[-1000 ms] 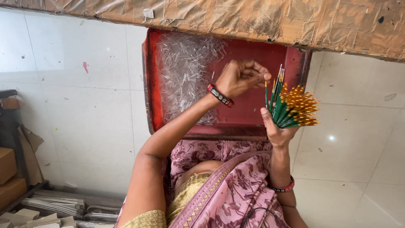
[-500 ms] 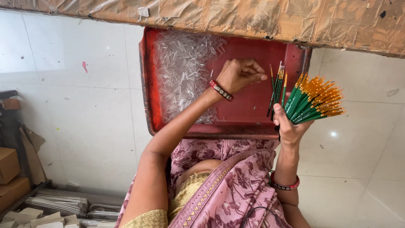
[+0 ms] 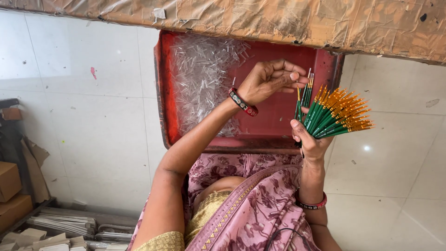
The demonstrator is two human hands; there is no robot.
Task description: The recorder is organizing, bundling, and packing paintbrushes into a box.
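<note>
the left hand point(image 3: 272, 80) pinched one thin brush tip; the right hand point(image 3: 310, 142) gripped a fanned bunch of green brushes point(image 3: 337, 115) over the red tray point(image 3: 163, 88). many clear caps point(image 3: 202, 79) lay unused, so plenty seemed left.

The tray point(image 3: 167, 93) is red, and the heap of little caps point(image 3: 204, 79) in it is clear. The brushes point(image 3: 334, 116) have dark green handles with orange-gold ends, while each wrist wears a red bangle point(image 3: 243, 102) with dark and pale marks. The sari point(image 3: 260, 209) is pink with maroon flowers, the floor point(image 3: 93, 116) white tile.
</note>
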